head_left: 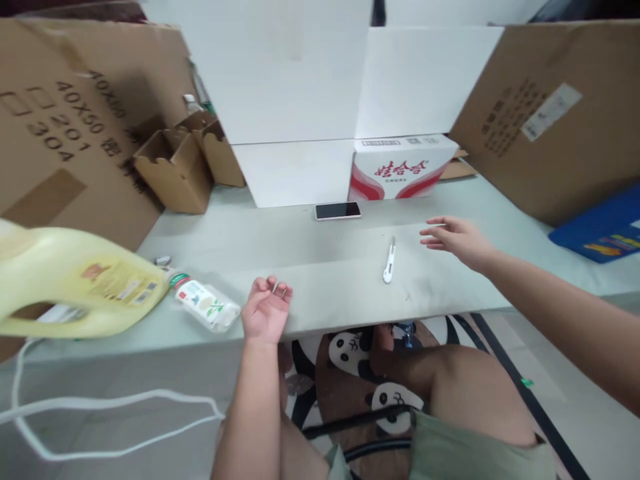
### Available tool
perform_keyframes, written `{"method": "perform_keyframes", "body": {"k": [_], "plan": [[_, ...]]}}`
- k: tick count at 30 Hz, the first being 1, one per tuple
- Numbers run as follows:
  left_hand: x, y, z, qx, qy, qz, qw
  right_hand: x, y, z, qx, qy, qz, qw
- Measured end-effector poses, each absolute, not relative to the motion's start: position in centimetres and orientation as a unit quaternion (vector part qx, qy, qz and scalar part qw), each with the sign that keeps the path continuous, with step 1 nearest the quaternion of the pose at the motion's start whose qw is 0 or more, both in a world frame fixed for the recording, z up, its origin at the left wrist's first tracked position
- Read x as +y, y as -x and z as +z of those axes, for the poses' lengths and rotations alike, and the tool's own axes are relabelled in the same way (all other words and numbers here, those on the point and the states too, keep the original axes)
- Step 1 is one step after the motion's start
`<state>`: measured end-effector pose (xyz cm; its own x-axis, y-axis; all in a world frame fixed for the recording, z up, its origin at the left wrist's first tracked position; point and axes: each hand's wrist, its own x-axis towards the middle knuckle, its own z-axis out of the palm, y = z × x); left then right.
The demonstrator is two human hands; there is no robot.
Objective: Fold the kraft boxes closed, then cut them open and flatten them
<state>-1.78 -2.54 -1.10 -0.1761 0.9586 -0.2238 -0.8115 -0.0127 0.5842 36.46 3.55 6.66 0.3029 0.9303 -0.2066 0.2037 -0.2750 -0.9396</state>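
My left hand (267,310) is raised palm up at the table's front edge, fingers loosely curled and apart, holding nothing. To its left lies a small bottle (205,301) with a green cap and a white label. My right hand (457,241) hovers over the right part of the table, its fingers spread and nothing in them. A white utility knife (389,260) lies between the hands, nearer to my right hand. Farther back, a phone (338,211) with a dark screen rests flat on the table.
A large yellow jug (95,283) is at the left, near small brown boxes (180,170). White panels (295,80) and a red-and-white carton (400,168) stand at the back. Big cardboard (560,120) and a blue package (605,227) are at the right.
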Motion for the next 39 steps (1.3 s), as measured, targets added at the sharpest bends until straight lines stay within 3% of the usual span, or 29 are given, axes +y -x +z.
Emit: {"method": "perform_keyframes", "body": {"k": [11,18,22,27,32,35,39], "plan": [[-5.3,5.9,-0.9,0.22,-0.086,0.726,0.646,14.1,-10.6,5.5,-0.762,0.53,0.315,0.199],[-5.5,6.2,-1.1,0.205,-0.083,0.672,0.707,21.8,10.7,7.9,-0.866,0.396,0.204,0.229],[-4.8,6.1,-1.6,0.223,-0.076,0.663,0.711,25.8,17.2,9.2,-0.89,0.379,0.122,0.224],[-4.8,6.2,-1.5,0.239,-0.086,0.647,0.719,27.1,18.0,9.0,-0.892,0.39,0.108,0.202],[-4.7,5.9,-1.5,0.278,-0.088,0.673,0.679,23.5,13.9,8.9,-0.897,0.35,0.09,0.252],[-4.7,5.4,-2.3,0.363,-0.13,0.732,0.563,18.9,7.0,9.1,-0.891,0.348,0.052,0.287],[-5.6,4.5,-3.9,0.512,-0.267,0.768,0.278,10.2,-7.1,8.8,-0.851,0.345,0.04,0.394]]}}
